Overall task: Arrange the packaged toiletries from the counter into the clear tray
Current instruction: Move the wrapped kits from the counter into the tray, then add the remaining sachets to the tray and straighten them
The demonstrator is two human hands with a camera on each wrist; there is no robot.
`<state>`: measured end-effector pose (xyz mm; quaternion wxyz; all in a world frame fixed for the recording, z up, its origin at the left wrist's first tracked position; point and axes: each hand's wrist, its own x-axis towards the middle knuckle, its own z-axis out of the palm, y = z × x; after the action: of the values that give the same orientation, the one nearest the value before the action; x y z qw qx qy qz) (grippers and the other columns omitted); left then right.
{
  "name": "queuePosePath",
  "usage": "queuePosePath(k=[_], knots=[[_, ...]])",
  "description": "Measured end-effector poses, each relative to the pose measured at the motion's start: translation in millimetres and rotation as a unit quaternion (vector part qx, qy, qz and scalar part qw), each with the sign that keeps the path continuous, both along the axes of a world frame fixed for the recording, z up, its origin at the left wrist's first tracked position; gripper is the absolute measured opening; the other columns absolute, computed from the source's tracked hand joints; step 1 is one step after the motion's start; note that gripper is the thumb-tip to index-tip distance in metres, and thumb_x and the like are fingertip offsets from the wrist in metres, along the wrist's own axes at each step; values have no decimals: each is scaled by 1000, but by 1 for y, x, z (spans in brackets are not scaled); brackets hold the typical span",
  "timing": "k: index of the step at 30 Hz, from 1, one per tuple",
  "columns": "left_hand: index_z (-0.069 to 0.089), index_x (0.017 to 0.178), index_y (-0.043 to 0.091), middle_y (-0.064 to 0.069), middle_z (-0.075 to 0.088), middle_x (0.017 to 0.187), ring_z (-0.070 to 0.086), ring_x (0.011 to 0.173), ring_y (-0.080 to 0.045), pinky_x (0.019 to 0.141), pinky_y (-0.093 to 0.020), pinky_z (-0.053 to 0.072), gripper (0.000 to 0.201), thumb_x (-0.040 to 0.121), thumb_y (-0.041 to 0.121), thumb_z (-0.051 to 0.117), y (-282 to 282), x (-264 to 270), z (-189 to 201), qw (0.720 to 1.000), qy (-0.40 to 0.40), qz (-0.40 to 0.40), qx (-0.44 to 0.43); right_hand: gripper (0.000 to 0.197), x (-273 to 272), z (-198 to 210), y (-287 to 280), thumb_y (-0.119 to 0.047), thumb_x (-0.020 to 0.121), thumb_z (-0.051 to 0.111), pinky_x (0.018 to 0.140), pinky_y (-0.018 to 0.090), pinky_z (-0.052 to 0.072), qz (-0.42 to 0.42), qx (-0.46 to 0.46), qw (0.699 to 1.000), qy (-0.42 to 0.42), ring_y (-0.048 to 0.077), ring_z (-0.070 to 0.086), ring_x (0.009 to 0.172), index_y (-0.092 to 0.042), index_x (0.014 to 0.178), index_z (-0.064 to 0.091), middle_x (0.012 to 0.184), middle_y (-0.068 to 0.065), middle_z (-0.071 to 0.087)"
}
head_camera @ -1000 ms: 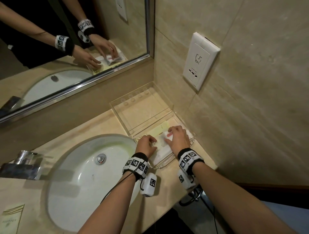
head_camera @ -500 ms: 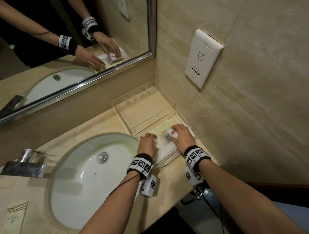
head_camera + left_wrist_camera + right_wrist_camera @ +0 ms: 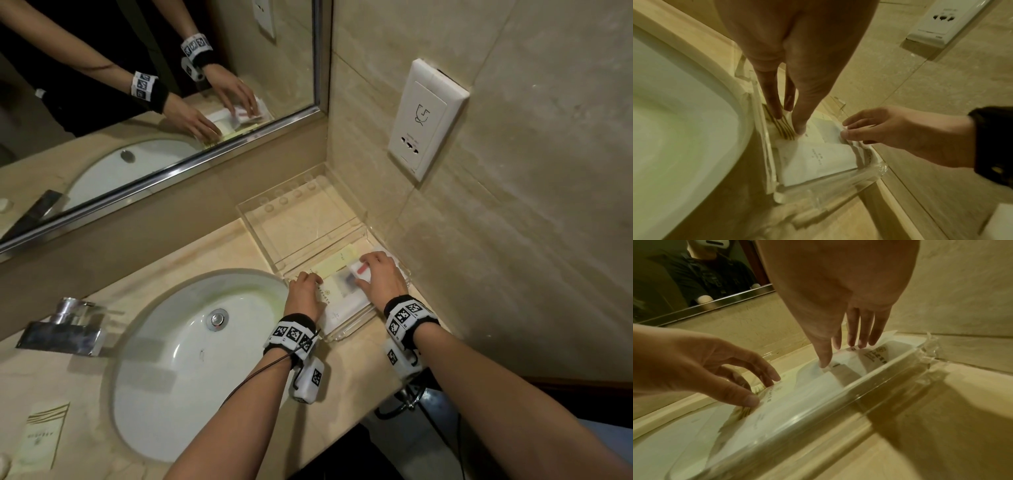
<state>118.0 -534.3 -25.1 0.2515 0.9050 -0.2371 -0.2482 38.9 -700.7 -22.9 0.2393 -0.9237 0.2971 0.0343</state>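
The clear tray (image 3: 349,334) sits on the counter right of the sink, its lid (image 3: 301,226) standing open behind it. Inside lie flat white packets (image 3: 342,305), a yellow one (image 3: 337,262) and a small clear packet with a red mark (image 3: 349,277). My left hand (image 3: 303,287) presses straight fingertips on a gold-striped packet (image 3: 785,129) at the tray's left side. My right hand (image 3: 363,274) pinches the small packet between thumb and fingers near the right wall. In the wrist views the left hand (image 3: 789,123) and right hand (image 3: 838,355) both reach into the tray (image 3: 818,402).
A white sink (image 3: 191,359) with a chrome faucet (image 3: 65,329) lies left of the tray. One more packet (image 3: 44,431) rests on the counter's near left. A wall socket (image 3: 426,116) is above the tray, the mirror (image 3: 137,85) behind. The counter edge runs just under my wrists.
Both hands stay in the tray on the packets. The right hand has shifted slightly over the small packet; the left hand has barely moved.
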Motion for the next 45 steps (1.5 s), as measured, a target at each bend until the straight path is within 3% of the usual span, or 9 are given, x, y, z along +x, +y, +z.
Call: queuePosePath(k=[4,7,10,15,26,30,35,40,45], knots=[[59,113,13,-6,53,121,49,112,-25,98,-33,42,43,73,4,75,10,6,5,999,6,19,-30,38,1,9,3,-23,86,71,98,36,43,-14,1,999,-30,23,51,116,-18,122,58,129,3,55],[62,104,12,-8,59,109,57,91,-21,85,-34,51,31,76,5,74,24,11,17,996,11,54,-72,31,7,20,10,-24,88,67,94,40,48,-18,19,997,-69,25,56,108,-18,117,59,124,4,57],[65,98,12,-3,63,93,56,73,-13,65,-16,45,21,79,7,73,47,15,32,987,37,104,-116,24,19,33,30,-21,89,65,90,39,51,0,68,990,-126,23,59,100,-16,112,60,117,4,59],[68,95,11,-1,66,81,52,61,-7,56,-4,42,15,82,5,66,112,9,53,957,51,237,-158,15,47,53,92,-15,89,64,78,30,52,77,150,965,-202,13,62,85,-14,104,63,100,0,66],[69,87,14,1,68,78,57,63,-9,59,-14,44,8,81,10,66,307,-61,61,851,16,511,-119,8,70,52,278,-18,91,62,71,27,54,297,279,903,-138,9,64,76,-19,98,64,84,-4,69],[69,90,14,0,68,83,56,65,-10,60,-14,44,11,83,9,61,372,-89,54,809,24,578,-99,8,63,53,338,-15,90,62,67,13,45,359,288,884,-84,7,62,71,-20,97,64,79,-6,67],[67,87,17,3,66,81,61,75,-15,70,-25,50,14,82,6,59,445,-108,41,756,44,646,-102,6,62,44,411,-18,90,62,65,20,48,413,272,868,-39,9,62,69,-18,95,64,82,-5,68],[65,91,19,-3,65,97,62,90,-19,83,-29,49,20,75,9,73,511,-111,23,765,19,640,-62,10,72,34,484,-18,90,65,71,24,50,446,243,861,0,12,64,75,-13,99,64,90,-2,68],[63,106,14,-8,54,119,56,108,-28,95,-40,48,36,74,10,77,556,-103,8,761,-8,648,-38,40,96,12,545,-23,85,74,87,28,48,416,185,889,40,19,59,99,-12,119,57,121,6,58]])
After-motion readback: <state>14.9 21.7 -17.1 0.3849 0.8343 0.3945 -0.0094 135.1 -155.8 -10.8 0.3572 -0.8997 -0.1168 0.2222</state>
